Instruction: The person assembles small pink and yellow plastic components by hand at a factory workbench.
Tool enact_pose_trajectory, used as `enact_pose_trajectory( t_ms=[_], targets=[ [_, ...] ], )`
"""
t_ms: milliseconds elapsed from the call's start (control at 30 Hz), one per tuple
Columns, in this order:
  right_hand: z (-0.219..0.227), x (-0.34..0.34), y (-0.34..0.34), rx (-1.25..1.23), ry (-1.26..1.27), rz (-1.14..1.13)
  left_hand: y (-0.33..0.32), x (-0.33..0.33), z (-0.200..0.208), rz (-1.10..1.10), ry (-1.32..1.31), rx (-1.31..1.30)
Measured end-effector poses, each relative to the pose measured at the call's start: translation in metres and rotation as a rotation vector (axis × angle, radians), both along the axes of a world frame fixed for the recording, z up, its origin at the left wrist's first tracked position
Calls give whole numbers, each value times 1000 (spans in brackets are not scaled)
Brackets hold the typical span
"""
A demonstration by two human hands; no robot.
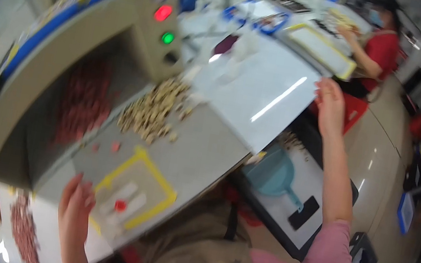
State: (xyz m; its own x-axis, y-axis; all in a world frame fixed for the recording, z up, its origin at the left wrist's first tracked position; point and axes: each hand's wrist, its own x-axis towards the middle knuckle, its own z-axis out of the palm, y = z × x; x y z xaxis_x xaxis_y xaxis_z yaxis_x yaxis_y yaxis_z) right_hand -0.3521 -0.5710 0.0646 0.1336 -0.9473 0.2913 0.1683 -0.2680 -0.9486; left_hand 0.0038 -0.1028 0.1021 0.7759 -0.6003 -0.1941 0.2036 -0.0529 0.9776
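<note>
1. While my left hand (77, 201) hangs just left of the yellow frame (168, 199), its fingers look close together and slightly bent; blur hides their exact set, and I see nothing held.
2. My right hand (331, 101) is up by the edge of the white board (251, 88), well apart from the frame. Its fingers seem together and curled; I cannot tell whether they hide anything.
3. The frame lies on the counter (194, 148), in front of the machine (61, 40), around the red disc (121, 205).
4. I judge the work partway: pink pieces (84, 102) sit inside the machine, tan pieces (152, 108) are heaped outside it. Both heaps lie loose, so handling them seems left; nothing marks either as finished.
5. I count one frame, one red disc, one machine, one red light (163, 12) and one green light (167, 38).
6. The heaps, including the pink pile (24, 228) at lower left, are too crowded and blurred to count.
7. To my right: one dustpan (273, 170), one black phone (304, 213).
</note>
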Motion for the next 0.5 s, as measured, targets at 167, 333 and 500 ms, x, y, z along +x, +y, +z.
enact_pose_trajectory(
  t_ms=[167, 333, 500],
  targets=[
    [78, 64, 190, -385, -268, 563, -7, 9, 7, -59, -167, 119],
    [143, 113, 341, -125, -489, 766, 24, 36, -8, -115, -364, 181],
    [166, 116, 377, 43, -545, 934, 12, 53, -24, -262, -666, 245]
  ],
)
